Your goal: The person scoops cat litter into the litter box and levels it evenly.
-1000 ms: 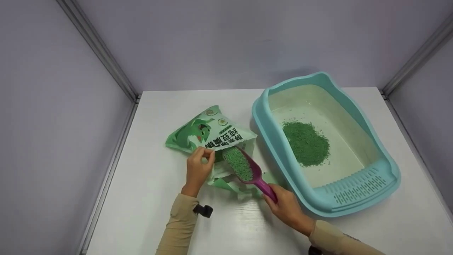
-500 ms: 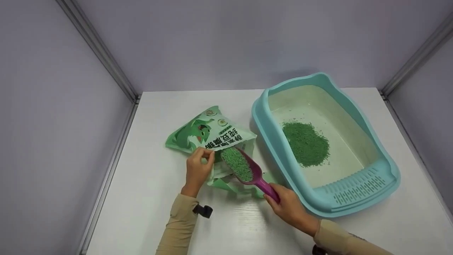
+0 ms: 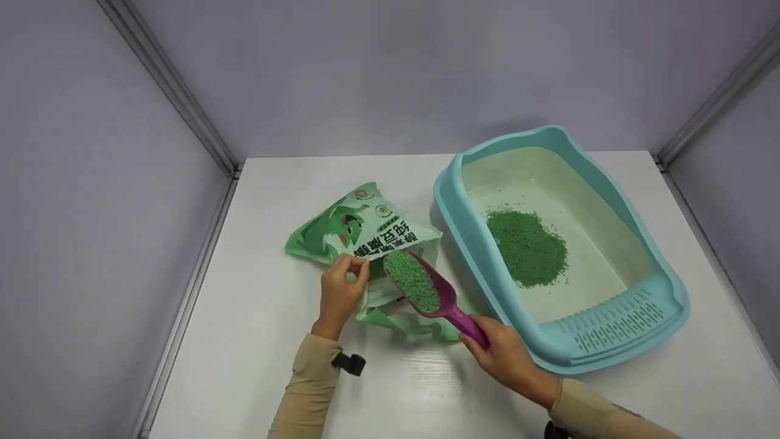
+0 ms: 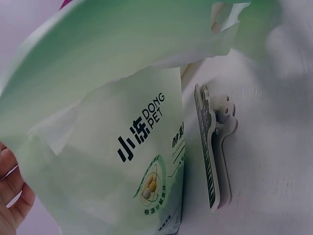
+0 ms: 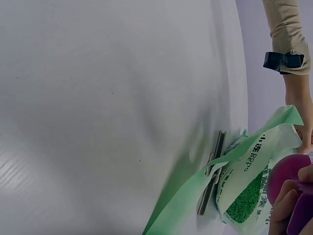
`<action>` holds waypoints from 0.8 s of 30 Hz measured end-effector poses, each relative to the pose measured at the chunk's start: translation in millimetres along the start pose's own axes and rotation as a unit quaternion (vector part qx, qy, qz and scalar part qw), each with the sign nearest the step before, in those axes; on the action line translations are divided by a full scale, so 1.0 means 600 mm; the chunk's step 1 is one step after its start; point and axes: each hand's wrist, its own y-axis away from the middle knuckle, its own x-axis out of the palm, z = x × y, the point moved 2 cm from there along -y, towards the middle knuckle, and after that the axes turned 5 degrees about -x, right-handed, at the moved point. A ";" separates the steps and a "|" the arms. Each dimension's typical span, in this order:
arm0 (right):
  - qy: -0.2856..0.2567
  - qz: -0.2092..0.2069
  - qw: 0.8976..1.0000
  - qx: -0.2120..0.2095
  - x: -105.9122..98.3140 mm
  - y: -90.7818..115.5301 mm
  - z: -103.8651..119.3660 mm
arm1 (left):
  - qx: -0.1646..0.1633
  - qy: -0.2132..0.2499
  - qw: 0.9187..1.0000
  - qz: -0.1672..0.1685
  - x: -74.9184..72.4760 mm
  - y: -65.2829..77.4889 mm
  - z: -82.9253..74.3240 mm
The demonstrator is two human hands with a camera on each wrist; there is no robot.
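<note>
My left hand point(image 3: 342, 292) pinches the edge of the torn mouth of a green-and-white litter bag point(image 3: 341, 225), which lies on the table. A magenta scoop point(image 3: 449, 303), heaped with green pellet litter point(image 3: 413, 281), is at the bag's mouth, its tip close to the opening. My right hand point(image 3: 507, 360) grips the scoop's handle. In the left wrist view the bag's printed side point(image 4: 132, 161) fills much of the picture, with a few fingertips point(image 4: 17, 196) at the left edge. Pellets inside the bag point(image 5: 244, 203) show in the right wrist view.
A blue litter box point(image 3: 472, 250) stands to the right of the bag, with a pile of green pellets point(image 3: 529, 249) on its pale floor and a slotted front ledge point(image 3: 618, 320). A bag clip point(image 4: 210, 147) lies on the table beside the bag. Walls enclose the table.
My right hand has moved slightly right, drawing the loaded scoop a little out from the bag's mouth. The left hand and the bag stay about where they were.
</note>
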 end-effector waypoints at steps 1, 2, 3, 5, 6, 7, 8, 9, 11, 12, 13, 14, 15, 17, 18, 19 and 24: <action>0.002 -0.002 1.000 -0.002 -0.002 -0.001 0.000 | 0.001 0.000 1.000 -0.001 0.001 0.000 0.000; 0.003 -0.002 1.000 -0.002 -0.004 -0.001 0.000 | 0.002 -0.002 1.000 -0.001 0.001 0.000 0.001; 0.005 -0.002 1.000 -0.003 -0.006 -0.002 0.000 | 0.001 -0.003 1.000 -0.002 0.001 0.000 0.001; 0.006 -0.002 1.000 -0.002 -0.009 -0.002 0.000 | -0.001 -0.004 1.000 -0.001 0.001 0.000 0.002; 0.007 -0.001 1.000 -0.002 -0.011 -0.002 0.000 | -0.002 -0.004 1.000 -0.001 0.002 0.001 0.002; 0.007 -0.001 1.000 -0.001 -0.013 -0.002 0.001 | -0.003 -0.004 1.000 0.000 0.001 0.001 0.002; 0.005 0.000 1.000 0.000 -0.014 -0.002 0.001 | -0.004 -0.004 1.000 0.001 0.001 0.001 0.001; 0.005 0.001 1.000 0.001 -0.016 -0.003 0.001 | -0.005 -0.004 1.000 0.002 0.001 0.001 0.001; 0.003 0.003 1.000 0.004 -0.020 -0.004 0.002 | -0.005 -0.003 1.000 0.002 0.001 0.001 0.001; 0.001 0.005 1.000 0.006 -0.021 -0.005 0.002 | -0.004 -0.003 1.000 0.001 0.001 0.001 0.000; 0.000 0.006 1.000 0.007 -0.023 -0.005 0.003 | -0.003 -0.002 1.000 -0.001 0.001 0.002 0.000; -0.003 0.008 1.000 0.010 -0.024 -0.006 0.003 | 0.001 -0.004 1.000 -0.003 0.001 0.002 0.000; -0.004 0.009 1.000 0.012 -0.025 -0.007 0.003 | 0.004 -0.004 1.000 -0.004 0.001 0.003 0.000; -0.008 0.012 1.000 0.015 -0.027 -0.008 0.002 | 0.010 -0.005 1.000 -0.007 0.002 0.004 0.000; -0.009 0.012 1.000 0.017 -0.028 -0.009 0.002 | 0.012 -0.007 1.000 -0.007 0.002 0.004 -0.001; -0.010 0.012 1.000 0.018 -0.030 -0.010 0.002 | 0.012 -0.008 1.000 -0.006 0.002 0.005 -0.002; -0.012 0.016 0.999 0.028 -0.037 -0.014 0.000 | 0.002 -0.006 1.000 0.005 0.000 0.004 -0.004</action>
